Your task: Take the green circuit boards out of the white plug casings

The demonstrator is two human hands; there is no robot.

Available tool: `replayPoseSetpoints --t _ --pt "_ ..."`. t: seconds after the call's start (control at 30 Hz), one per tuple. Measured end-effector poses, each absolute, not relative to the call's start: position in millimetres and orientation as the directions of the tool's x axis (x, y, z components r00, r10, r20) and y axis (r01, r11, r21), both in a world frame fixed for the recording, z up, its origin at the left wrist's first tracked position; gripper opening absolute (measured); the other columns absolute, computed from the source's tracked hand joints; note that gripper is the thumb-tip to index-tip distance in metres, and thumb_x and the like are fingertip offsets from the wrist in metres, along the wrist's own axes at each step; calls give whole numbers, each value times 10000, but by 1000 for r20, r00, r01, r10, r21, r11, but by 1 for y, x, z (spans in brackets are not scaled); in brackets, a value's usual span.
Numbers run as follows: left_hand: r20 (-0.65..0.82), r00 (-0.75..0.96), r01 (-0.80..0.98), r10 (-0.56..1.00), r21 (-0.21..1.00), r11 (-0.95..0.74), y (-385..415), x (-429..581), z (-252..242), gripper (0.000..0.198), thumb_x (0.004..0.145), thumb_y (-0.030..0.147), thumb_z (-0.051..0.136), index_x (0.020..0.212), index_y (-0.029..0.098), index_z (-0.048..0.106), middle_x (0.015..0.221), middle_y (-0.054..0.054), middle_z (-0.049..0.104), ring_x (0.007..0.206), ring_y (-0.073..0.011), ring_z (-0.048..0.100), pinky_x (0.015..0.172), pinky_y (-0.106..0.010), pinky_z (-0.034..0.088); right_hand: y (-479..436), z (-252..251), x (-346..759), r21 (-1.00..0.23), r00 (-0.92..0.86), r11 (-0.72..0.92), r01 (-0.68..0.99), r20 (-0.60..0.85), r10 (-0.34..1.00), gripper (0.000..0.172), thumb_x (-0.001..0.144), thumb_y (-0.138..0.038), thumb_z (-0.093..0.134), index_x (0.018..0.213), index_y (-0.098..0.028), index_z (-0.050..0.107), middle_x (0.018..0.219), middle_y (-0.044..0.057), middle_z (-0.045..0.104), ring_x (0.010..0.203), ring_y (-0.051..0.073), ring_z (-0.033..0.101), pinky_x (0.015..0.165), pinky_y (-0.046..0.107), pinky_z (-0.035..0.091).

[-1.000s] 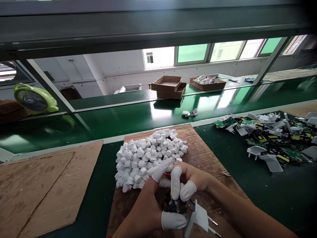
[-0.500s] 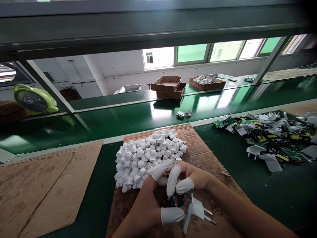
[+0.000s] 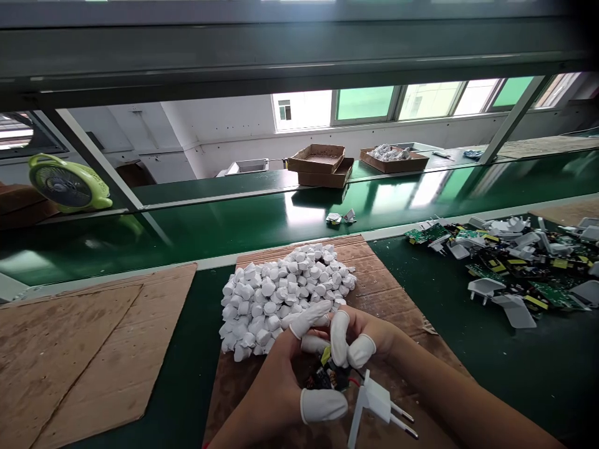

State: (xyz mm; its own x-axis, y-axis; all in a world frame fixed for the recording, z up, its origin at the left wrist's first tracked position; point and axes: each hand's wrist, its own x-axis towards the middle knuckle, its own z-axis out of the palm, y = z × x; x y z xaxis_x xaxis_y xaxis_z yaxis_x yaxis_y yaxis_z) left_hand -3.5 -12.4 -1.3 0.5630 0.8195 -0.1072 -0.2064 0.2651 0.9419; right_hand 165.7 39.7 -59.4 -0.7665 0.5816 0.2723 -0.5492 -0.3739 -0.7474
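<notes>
1. The small circuit board [image 3: 327, 376] sits low in front of us, pinched between our two hands, with a yellow part showing between the fingers.
2. Our left hand [image 3: 274, 393] is curled narrow around the board, and our right hand [image 3: 369, 333] closes on it from the other side; white finger cots [image 3: 324, 405] cover the fingertips.
3. A white two-pin plug [image 3: 378, 402] lies just below the board, its pins pointing right. A red wire [image 3: 354, 381] shows between them, but we cannot tell whether they are joined.
4. Both hands rest over a cardboard sheet [image 3: 388, 299] on the green tabletop [image 3: 435, 349], beside a pile of small white lumps [image 3: 269, 305].
5. To our right lies a heap of boards and white plug shells [image 3: 510, 262].
</notes>
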Motion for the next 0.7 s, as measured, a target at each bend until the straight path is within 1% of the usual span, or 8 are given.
replayPoseSetpoints --t 0.07,0.13,0.3,0.37,0.47,0.53,0.63,0.7 --pt "-113 566 -213 817 937 277 -12 -3 -2 1020 545 317 848 1395 221 293 1101 -108 589 1055 -302 547 901 -392 470 40 -58 165 -762 -765 -352 -543 277 581 274 539 -317 849 661 -102 731 692 62 636 667 126 530 630 220 444" --pt "-100 570 -220 815 938 268 -11 -3 -4 1016 554 318 841 1398 222 284 1115 -114 587 1054 -304 550 899 -400 472 39 -58 165 -774 -770 -353 -526 257 584 271 547 -325 844 656 -107 725 703 61 643 663 125 529 626 221 439" --pt "-98 554 -206 826 946 250 -11 -4 -9 1015 544 318 841 1394 225 293 1116 -107 582 1051 -298 544 903 -393 468 39 -55 168 -796 -790 -373 -477 202 579 292 540 -351 844 620 -109 702 763 77 665 705 155 574 684 253 457" --pt "-111 547 -203 830 944 260 -11 -4 -10 1033 537 314 843 1398 227 281 1123 -109 583 1050 -302 546 887 -388 475 39 -53 168 -790 -785 -366 -491 219 580 278 549 -335 842 638 -109 709 723 62 654 673 137 564 639 224 457" --pt "-131 529 -208 838 938 278 -11 -5 -12 1075 521 331 848 1410 228 252 1116 -115 592 1044 -313 552 872 -392 481 40 -48 167 -773 -793 -390 -501 228 565 243 573 -278 834 717 -112 729 591 10 597 581 96 522 561 174 434" --pt "-136 525 -214 840 934 285 -10 -6 -13 1088 517 335 853 1413 233 244 1140 -121 583 1066 -324 540 885 -398 476 40 -46 166 -775 -804 -401 -488 220 552 249 573 -263 834 739 -107 732 522 -13 552 554 88 503 556 168 427" --pt "-105 534 -246 839 930 273 -9 -6 -15 1075 530 346 852 1414 243 249 1209 -132 547 1132 -343 495 914 -404 461 40 -46 166 -784 -792 -380 -491 220 569 276 559 -294 839 720 -97 730 540 -1 573 555 90 501 594 189 437" --pt "-77 531 -261 844 932 250 -9 -6 -15 1067 538 362 849 1414 242 252 1245 -139 522 1178 -357 453 930 -408 452 39 -47 165 -794 -777 -355 -494 220 589 298 573 -337 827 715 -94 731 579 20 603 556 92 509 581 187 431"
